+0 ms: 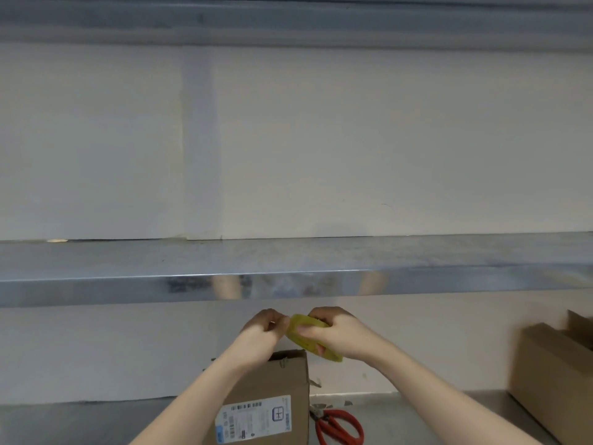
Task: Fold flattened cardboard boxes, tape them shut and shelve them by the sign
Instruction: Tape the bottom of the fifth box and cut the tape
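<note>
A yellowish roll of tape [308, 335] is held up in front of me, just under the steel shelf. My right hand [337, 334] grips the roll. My left hand [266, 329] pinches at the roll's left edge, where the tape end appears to be; the end itself is too small to make out. Below the hands stands a brown cardboard box [282, 396] with a white barcode label on its front face. It rests on the steel worktop, and my left forearm crosses its upper left corner.
Red-handled scissors [340, 425] lie on the worktop [80, 425] right of the box. Another cardboard box [552, 374] with raised flaps stands at the far right. A steel shelf [288, 264] runs across at head height, with a second shelf edge [288, 24] above it.
</note>
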`<state>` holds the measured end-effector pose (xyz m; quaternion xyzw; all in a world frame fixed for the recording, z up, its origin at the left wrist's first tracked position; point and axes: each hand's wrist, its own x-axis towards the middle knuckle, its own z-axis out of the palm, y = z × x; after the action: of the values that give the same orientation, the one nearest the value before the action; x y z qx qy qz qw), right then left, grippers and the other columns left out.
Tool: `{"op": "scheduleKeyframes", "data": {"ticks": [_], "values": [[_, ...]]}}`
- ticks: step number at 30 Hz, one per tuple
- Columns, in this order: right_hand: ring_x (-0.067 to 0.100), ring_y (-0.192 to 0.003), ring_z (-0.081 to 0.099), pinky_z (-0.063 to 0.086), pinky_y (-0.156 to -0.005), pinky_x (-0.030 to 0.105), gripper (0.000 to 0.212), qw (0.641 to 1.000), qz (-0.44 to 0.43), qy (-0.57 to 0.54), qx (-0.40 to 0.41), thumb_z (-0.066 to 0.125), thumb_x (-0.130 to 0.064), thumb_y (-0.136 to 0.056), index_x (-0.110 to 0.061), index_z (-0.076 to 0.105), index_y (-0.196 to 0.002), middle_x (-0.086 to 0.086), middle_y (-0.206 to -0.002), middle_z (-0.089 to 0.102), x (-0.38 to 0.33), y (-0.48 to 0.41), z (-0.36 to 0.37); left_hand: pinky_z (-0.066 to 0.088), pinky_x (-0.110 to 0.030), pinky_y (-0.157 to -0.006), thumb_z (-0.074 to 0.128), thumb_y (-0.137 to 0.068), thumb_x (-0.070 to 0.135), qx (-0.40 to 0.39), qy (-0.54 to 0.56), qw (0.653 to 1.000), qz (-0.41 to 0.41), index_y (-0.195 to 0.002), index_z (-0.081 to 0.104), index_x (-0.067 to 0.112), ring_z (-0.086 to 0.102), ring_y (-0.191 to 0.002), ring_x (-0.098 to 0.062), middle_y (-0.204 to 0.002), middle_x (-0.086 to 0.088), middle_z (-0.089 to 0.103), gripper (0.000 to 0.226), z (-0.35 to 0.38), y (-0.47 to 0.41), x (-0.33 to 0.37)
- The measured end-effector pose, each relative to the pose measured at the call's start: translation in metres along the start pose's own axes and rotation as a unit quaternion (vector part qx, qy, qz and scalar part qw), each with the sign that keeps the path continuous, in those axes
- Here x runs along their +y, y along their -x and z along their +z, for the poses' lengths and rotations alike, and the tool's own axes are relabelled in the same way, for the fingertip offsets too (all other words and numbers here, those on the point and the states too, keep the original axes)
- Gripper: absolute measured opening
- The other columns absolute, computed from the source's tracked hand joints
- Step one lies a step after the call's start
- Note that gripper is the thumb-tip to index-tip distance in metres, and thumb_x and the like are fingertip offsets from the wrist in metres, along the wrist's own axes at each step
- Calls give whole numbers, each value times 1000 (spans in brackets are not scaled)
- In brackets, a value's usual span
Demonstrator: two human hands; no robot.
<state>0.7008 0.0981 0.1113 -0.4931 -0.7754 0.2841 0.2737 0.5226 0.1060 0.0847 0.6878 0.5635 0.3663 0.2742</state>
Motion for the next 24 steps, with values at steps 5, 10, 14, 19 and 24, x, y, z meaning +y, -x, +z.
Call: {"op": "scheduleKeyframes", "data": {"ticks": [5, 10, 14, 19, 24], "values": [[7, -62, 53, 40, -58, 18, 29, 1000, 8, -9, 8, 58, -43, -91, -15, 60, -83, -4, -67, 58, -2, -3, 7, 32, -17, -66, 38, -102, 26, 6, -119, 990, 77, -73, 39, 27, 43, -77, -10, -86, 3, 39, 29, 4, 0, 5], [11, -67, 54, 40, -59, 19, 36, 1000, 11, -13, 4, 59, -42, -90, -6, 65, -91, 1, -73, 60, -2, -4, 8, 29, -15, -56, 41, -101, 19, 20, -109, 991, 71, -69, 37, 21, 39, -67, -9, -74, 2, 41, 33, 6, -1, 3], [12, -67, 55, 43, -65, 26, 32, 999, 1, -47, -19, 61, -46, -88, -14, 61, -83, -3, -64, 59, -2, -3, 4, 28, -19, -55, 43, -101, 18, 1, -7, 999, 40, -70, 38, 18, 36, -63, -9, -69, 3, 39, 32, 0, 3, 7], [7, -61, 54, 41, -64, 23, 26, 999, -24, -26, -26, 63, -44, -88, -19, 61, -80, -8, -57, 57, -3, -5, 1, 30, -26, -61, 42, -102, 22, -29, 46, 998, 25, -71, 41, 17, 37, -63, -11, -66, 3, 41, 32, -5, 4, 2], [2, -67, 58, 44, -67, 17, 24, 998, -60, -22, -16, 69, -41, -85, -18, 65, -83, -8, -70, 64, -4, -3, -4, 37, -27, -65, 42, -102, 21, 37, 124, 991, -36, -73, 49, 14, 45, -67, -17, -69, -2, 54, 31, -6, 1, -1]]}}
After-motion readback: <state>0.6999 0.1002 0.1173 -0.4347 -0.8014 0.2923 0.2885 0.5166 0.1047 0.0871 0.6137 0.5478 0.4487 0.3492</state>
